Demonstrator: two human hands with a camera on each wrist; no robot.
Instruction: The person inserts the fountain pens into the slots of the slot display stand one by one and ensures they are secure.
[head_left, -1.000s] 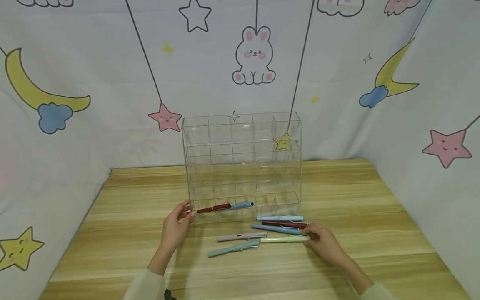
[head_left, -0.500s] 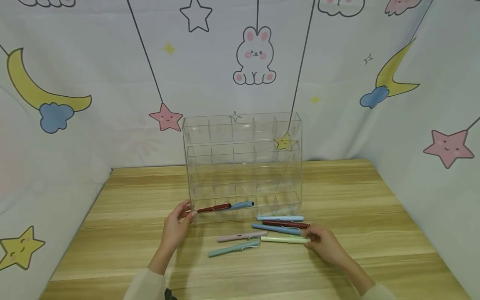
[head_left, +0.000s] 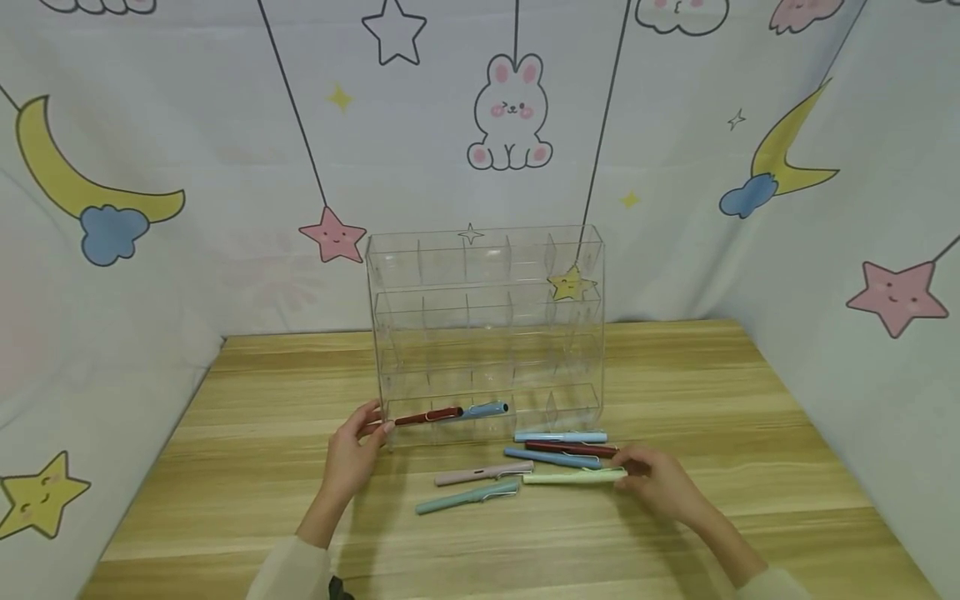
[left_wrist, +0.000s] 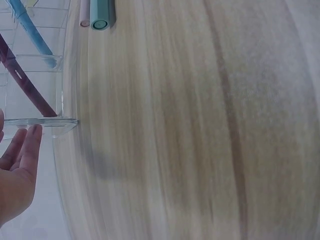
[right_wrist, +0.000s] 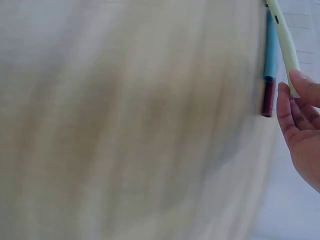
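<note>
My left hand touches the lower left side of a clear acrylic rack; in the left wrist view its fingertips lie against the outer side wall. My right hand pinches the end of a pale green pen between thumb and fingers, as the right wrist view also shows. Behind that pen lie a light blue pen, a dark red pen and a blue pen. To its left are a pale pink pen and a teal pen.
In the rack's bottom row, another dark red pen and another blue pen lean at a slant. All of it stands on a wood-grain table, with a patterned white cloth behind and at both sides.
My right hand has moved slightly to the right, and the pale green pen has shifted a little with it. The left hand and the rack stay in place.
</note>
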